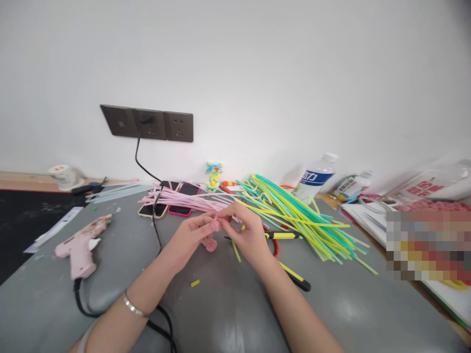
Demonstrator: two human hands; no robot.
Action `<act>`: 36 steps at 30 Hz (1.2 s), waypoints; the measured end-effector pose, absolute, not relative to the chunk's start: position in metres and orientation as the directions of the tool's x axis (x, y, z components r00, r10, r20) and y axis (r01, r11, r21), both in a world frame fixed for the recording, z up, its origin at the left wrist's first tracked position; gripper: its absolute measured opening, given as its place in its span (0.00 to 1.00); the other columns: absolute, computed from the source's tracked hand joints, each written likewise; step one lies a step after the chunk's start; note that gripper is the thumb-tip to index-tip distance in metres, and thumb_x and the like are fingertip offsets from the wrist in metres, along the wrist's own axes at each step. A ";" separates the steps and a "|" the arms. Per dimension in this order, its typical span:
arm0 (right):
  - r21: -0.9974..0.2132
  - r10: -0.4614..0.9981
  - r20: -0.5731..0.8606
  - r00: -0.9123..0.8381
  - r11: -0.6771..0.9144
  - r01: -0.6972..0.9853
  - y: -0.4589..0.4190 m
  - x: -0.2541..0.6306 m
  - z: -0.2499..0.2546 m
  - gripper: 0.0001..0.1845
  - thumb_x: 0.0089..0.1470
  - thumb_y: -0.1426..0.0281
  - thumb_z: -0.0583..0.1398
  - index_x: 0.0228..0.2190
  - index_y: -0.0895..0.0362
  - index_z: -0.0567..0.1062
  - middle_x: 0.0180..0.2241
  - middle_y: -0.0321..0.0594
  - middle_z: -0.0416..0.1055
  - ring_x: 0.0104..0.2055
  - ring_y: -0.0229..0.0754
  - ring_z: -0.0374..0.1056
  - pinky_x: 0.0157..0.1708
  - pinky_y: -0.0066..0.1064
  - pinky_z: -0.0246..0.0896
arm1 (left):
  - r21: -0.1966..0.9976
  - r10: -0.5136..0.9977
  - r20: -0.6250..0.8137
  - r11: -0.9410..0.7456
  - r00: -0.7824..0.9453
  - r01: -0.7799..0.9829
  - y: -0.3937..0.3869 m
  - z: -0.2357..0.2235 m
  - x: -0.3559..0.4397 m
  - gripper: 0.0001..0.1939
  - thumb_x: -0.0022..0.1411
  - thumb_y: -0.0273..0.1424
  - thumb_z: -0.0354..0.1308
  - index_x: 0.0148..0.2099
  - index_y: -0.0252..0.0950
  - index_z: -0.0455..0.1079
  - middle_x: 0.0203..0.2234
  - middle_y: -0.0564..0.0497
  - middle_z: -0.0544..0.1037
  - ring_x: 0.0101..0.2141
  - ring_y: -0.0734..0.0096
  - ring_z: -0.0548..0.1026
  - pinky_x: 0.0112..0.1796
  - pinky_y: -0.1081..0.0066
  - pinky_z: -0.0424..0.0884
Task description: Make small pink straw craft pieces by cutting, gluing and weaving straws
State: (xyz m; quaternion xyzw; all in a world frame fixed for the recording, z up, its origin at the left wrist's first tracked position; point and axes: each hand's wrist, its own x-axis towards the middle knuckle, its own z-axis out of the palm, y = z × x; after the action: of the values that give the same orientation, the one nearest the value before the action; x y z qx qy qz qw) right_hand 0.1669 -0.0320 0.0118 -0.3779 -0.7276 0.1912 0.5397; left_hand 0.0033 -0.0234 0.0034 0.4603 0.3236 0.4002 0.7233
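The person's left hand [193, 236] and right hand [246, 230] are meeting above the grey surface [217, 318], with the fingertips of both hands pinching a small pink piece [211, 245]. The rounded end of this piece is hanging below the left fingers; its upper part is being partly hidden by the fingertips. A yellow scrap [195, 283] is lying on the surface, nearer the wearer than the hands. A bundle of pink stems [176, 197] is lying beyond the left hand, partly covering two phones [154, 210]. A bundle of green and yellow stems [300, 215] is extending to the right. A tool with yellow-and-black handles [283, 236] is lying beside the right hand, partly behind it. A pink glue gun [81, 255] is resting at the left, well apart from both hands.
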 end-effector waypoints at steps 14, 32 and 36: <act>-0.554 0.654 0.739 -0.163 0.727 0.406 -0.033 0.165 0.010 0.08 0.59 0.78 0.58 0.32 0.53 0.74 0.28 0.38 0.72 0.33 0.41 0.68 0.35 0.34 0.64 | 0.847 0.887 -0.093 0.309 0.451 -0.432 -0.024 0.003 0.004 0.09 0.54 0.35 0.69 0.29 0.34 0.79 0.59 0.46 0.68 0.27 0.76 0.71 0.25 0.68 0.71; -0.810 0.843 0.538 -0.017 0.523 0.267 -0.037 0.150 0.003 0.05 0.54 0.72 0.62 0.27 0.55 0.74 0.25 0.36 0.72 0.28 0.38 0.67 0.31 0.30 0.63 | 0.826 0.964 -0.107 0.223 0.245 -0.518 -0.022 -0.004 0.007 0.10 0.51 0.36 0.71 0.28 0.34 0.77 0.51 0.47 0.72 0.38 0.68 0.72 0.32 0.72 0.71; -0.926 0.929 0.371 0.014 0.369 0.074 -0.035 0.148 -0.001 0.06 0.51 0.66 0.65 0.30 0.56 0.76 0.28 0.38 0.75 0.30 0.40 0.70 0.32 0.32 0.66 | 0.831 0.966 -0.104 0.214 0.235 -0.514 -0.022 -0.006 0.007 0.09 0.52 0.35 0.70 0.30 0.34 0.79 0.40 0.48 0.75 0.38 0.68 0.71 0.36 0.72 0.70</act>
State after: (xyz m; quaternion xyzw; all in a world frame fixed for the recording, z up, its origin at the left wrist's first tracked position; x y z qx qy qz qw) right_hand 0.1477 -0.0351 -0.0014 -0.4209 -0.5957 0.3719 0.5742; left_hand 0.0073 -0.0218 -0.0056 0.3443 0.3286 0.5238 0.7065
